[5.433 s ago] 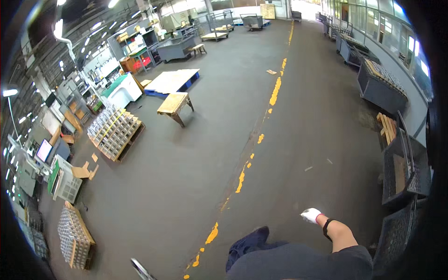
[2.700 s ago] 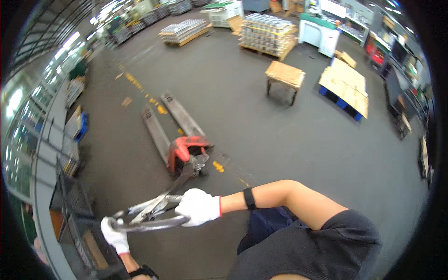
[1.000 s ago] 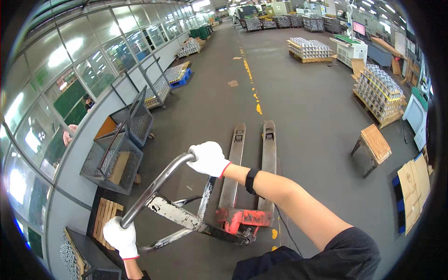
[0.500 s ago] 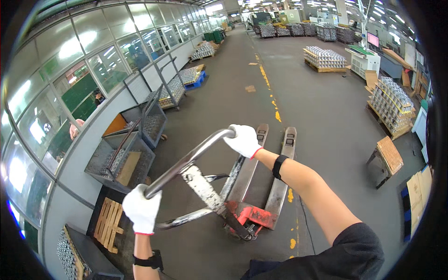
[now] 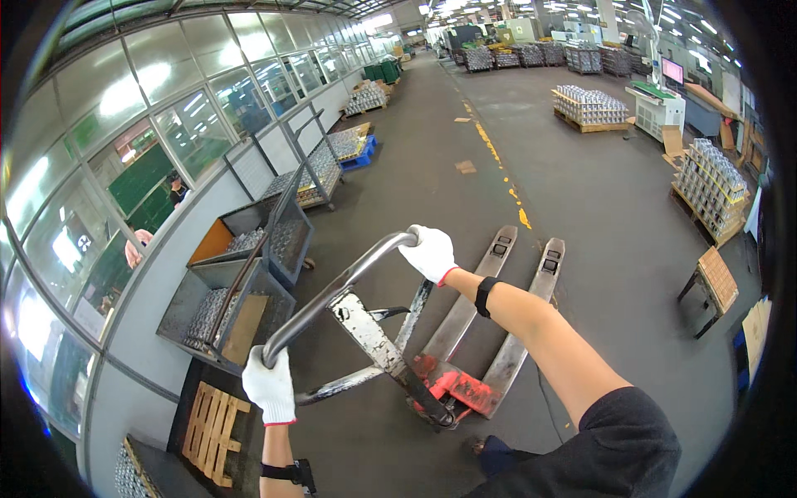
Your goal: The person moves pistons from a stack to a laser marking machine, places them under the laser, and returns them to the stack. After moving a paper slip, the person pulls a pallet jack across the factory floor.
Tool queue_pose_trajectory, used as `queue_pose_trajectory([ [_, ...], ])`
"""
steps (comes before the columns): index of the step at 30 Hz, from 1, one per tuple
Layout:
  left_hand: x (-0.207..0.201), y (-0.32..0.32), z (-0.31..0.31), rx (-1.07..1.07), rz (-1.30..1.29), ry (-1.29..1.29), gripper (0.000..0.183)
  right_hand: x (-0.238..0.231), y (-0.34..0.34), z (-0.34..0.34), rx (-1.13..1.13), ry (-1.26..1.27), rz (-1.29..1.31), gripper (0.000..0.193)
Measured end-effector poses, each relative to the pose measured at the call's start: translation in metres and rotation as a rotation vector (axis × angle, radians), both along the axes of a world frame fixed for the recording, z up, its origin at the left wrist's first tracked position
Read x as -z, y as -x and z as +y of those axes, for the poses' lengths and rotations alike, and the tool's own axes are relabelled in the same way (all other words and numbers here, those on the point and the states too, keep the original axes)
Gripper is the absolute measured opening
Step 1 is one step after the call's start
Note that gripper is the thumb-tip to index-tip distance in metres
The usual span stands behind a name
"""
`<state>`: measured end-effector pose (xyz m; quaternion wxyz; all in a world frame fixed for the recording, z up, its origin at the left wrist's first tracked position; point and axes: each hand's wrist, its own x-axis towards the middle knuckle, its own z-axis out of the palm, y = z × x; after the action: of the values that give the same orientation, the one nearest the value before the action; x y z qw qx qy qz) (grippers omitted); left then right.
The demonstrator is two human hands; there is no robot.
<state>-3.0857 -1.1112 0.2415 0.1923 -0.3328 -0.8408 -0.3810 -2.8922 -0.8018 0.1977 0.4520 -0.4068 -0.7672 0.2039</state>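
Note:
A pallet jack stands before me, its worn metal handle [image 5: 324, 300] slanting across the view. My left hand [image 5: 270, 386], in a white knit glove, is wrapped round the handle's near left end. Gloved the same way, my right hand [image 5: 429, 253] grips the far right end. A chipped white shaft [image 5: 365, 328] runs from the handle down to the red base [image 5: 461, 388]. Beyond the base, the two grey forks [image 5: 525, 328] point away to the upper right, with nothing on them. The fingers are partly hidden by the gloves' backs.
Along the windowed wall at left stand metal bins [image 5: 224, 311] with metal parts, a wooden pallet [image 5: 213, 432] and a wheeled cart [image 5: 311, 187]. At right are a small wooden-topped stool [image 5: 716, 278] and loaded pallets [image 5: 710, 187]. A worn yellow line [image 5: 490, 145] marks the grey floor.
The pallet jack has swung so that its forks point further right, and its handle has turned with both my hands on it. The surrounding bins and stacks have shifted rightward in view.

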Motion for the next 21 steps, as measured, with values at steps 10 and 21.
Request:
queue_pose_trajectory([
  [10,0.006,0.185,0.103,0.101,-0.058,-0.032,0.025,0.003,0.137,0.076,-0.014,0.045,-0.046,0.029],
  [21,0.008,0.374,0.277,0.348,-0.018,-0.085,0.024,-0.007,0.247,0.172,0.224,0.011,0.037,0.033],
])
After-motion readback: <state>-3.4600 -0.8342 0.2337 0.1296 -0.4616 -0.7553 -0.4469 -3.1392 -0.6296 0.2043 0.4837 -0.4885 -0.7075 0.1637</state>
